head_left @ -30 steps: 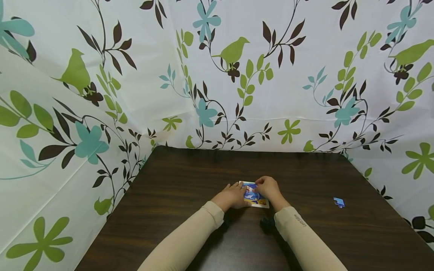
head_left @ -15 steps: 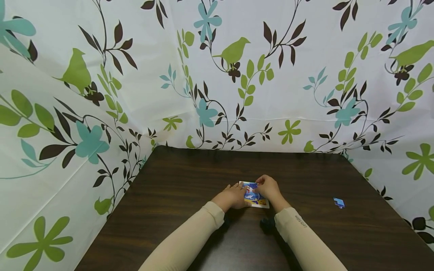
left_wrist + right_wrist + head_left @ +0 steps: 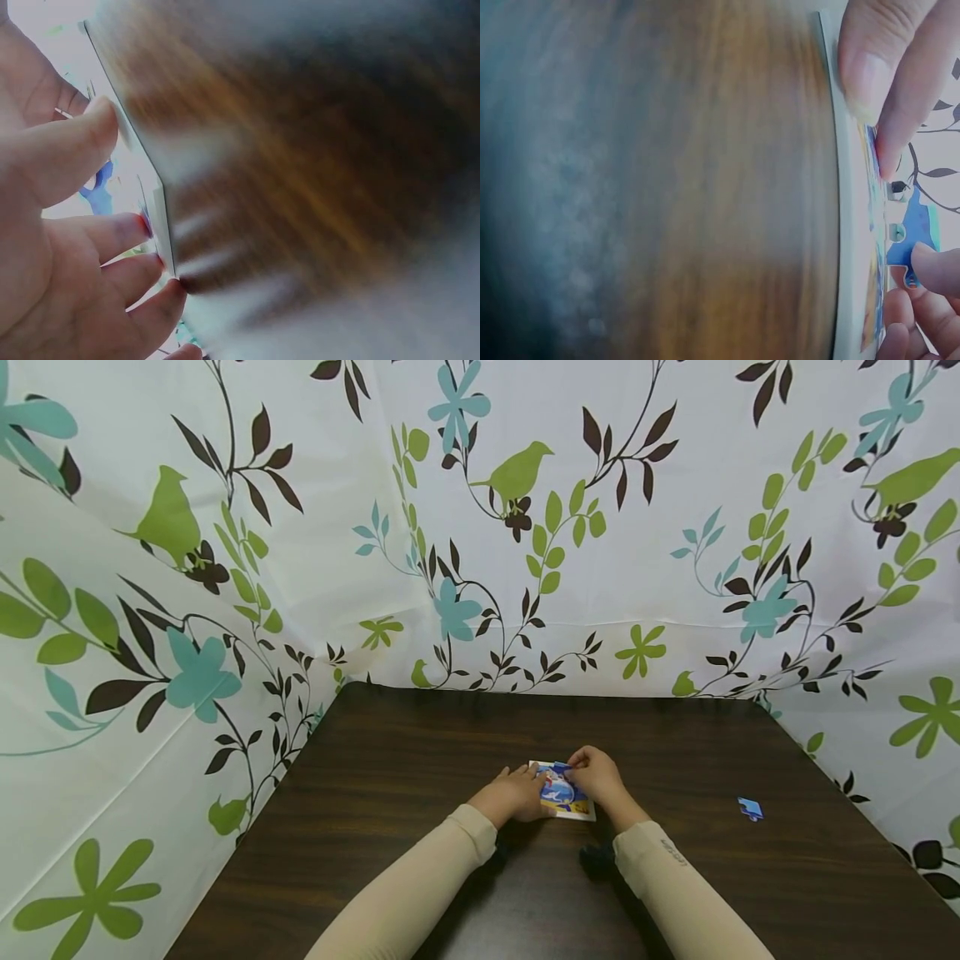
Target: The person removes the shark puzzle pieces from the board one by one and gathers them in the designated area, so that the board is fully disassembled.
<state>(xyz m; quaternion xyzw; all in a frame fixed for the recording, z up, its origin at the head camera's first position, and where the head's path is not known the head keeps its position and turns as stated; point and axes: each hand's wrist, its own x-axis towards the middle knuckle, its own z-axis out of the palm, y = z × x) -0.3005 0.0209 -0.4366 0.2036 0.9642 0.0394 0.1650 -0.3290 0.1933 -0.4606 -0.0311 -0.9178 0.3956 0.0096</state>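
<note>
My right hand point(image 3: 596, 778) pinches 1 blue piece point(image 3: 913, 229) between thumb and fingers, tilted up from the board point(image 3: 846, 247) toward its far edge; my left hand point(image 3: 517, 795) rests along the board's left side, fingers extended. Pushed at this tilt, the piece could bend or catch short of its place; a slack left hand could let the board slide. The loose piece point(image 3: 750, 808) lies well right of the board. My right fingers hide where piece meets board, and glare blanches the left-wrist view: seating cannot be told.
</note>
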